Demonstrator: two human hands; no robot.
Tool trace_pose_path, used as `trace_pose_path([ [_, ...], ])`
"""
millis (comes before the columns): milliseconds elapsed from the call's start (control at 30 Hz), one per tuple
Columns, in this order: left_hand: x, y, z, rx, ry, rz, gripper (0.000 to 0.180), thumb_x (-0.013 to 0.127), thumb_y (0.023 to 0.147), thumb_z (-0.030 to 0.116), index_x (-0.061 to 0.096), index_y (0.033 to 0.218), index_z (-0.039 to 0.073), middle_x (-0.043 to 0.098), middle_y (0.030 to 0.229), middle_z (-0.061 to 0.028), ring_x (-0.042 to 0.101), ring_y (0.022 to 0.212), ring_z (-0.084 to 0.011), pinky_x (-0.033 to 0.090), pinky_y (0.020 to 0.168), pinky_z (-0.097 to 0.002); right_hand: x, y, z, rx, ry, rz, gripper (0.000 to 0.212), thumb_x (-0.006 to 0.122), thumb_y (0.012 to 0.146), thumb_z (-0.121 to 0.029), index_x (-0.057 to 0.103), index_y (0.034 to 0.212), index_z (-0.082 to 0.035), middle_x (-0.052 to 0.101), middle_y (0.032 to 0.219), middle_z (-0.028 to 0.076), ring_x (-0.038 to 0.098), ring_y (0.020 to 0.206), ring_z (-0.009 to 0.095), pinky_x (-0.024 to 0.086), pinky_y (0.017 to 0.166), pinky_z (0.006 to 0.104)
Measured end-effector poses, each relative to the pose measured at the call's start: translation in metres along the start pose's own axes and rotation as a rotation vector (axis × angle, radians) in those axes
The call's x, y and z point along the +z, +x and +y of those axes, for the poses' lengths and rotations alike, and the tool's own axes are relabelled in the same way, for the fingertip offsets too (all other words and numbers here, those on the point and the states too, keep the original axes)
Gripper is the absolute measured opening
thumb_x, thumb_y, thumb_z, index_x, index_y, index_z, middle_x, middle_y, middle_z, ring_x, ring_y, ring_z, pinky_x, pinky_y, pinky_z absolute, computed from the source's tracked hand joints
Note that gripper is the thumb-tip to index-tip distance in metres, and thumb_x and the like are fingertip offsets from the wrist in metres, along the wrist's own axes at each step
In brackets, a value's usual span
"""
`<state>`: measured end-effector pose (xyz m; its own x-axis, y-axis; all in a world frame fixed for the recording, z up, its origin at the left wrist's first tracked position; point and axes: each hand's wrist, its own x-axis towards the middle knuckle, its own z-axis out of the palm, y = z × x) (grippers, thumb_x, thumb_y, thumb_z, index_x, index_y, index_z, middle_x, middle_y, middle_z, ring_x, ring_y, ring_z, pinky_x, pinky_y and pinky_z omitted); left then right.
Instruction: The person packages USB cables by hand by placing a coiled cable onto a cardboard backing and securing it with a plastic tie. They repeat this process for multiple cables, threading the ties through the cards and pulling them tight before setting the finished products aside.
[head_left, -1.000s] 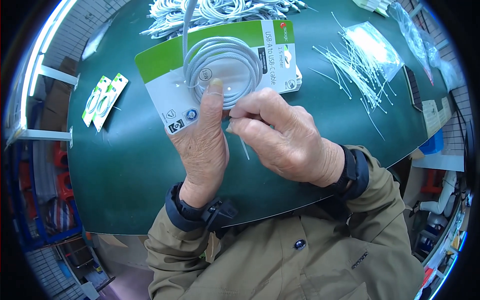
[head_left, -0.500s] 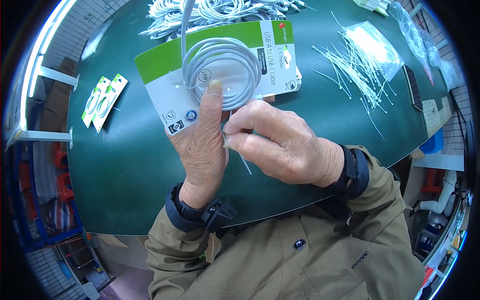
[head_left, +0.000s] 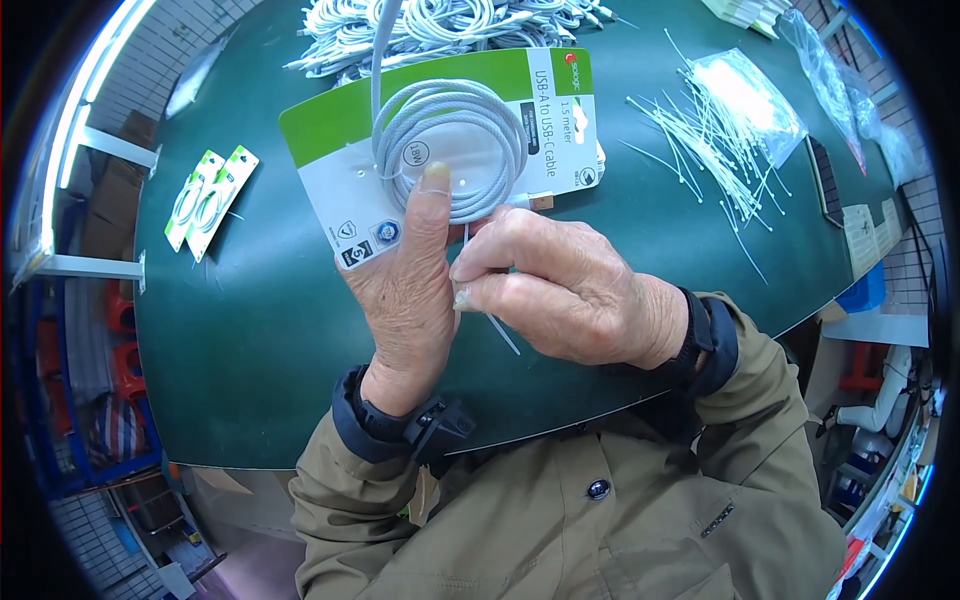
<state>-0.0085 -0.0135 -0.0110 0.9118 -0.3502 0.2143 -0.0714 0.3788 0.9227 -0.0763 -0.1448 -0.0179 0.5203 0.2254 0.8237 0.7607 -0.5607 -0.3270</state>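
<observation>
My left hand (head_left: pixel 405 265) grips a green and white cardboard backing card (head_left: pixel 322 185), its thumb pressing on a coiled light-grey USB cable (head_left: pixel 510 150) that lies against the card's front. One end of the cable, with a metal plug, sticks out at the coil's lower right. A further length runs up past the card's top edge. Just below the coil, my right hand (head_left: pixel 565 285) pinches a thin white cable tie (head_left: pixel 503 335), whose tail slants down beneath the fingers. Where the tie meets the card is hidden behind my hands.
On the green table (head_left: pixel 290 400), two carded cables (head_left: pixel 207 205) lie at the left. A heap of grey cables (head_left: pixel 450 25) sits at the far edge. Loose white cable ties (head_left: pixel 715 150) spread at the right beside a clear plastic bag (head_left: pixel 760 95).
The card and coil have shifted slightly right and down with my left hand. The tie's tail has swung a little to the right, still in my right hand's pinch.
</observation>
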Motion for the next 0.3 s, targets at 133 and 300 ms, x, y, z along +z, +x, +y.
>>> trace_pose_path([
  [133,0.000,0.002,-0.009,0.044,-0.002,0.039,0.037,0.070,0.099,0.017,0.054,0.129,0.002,0.064,0.115,-0.0070,0.062,0.099,-0.0134,0.052,0.085,-0.0306,-0.001,-0.001,0.005,0.036,-0.050,-0.030,0.021,0.072,0.075,0.007,0.065,0.094,0.003,0.064,0.099,0.016,0.067,0.080,0.028,0.057,0.065,0.0355],
  [300,-0.004,0.003,-0.015,0.002,-0.050,0.053,0.038,0.070,0.097,0.008,0.055,0.131,0.000,0.064,0.117,-0.0084,0.062,0.104,-0.0131,0.053,0.089,-0.0294,-0.002,-0.004,0.006,0.134,-0.098,-0.036,0.018,0.071,0.079,0.005,0.066,0.096,0.000,0.066,0.101,0.016,0.069,0.082,0.030,0.058,0.063,0.0337],
])
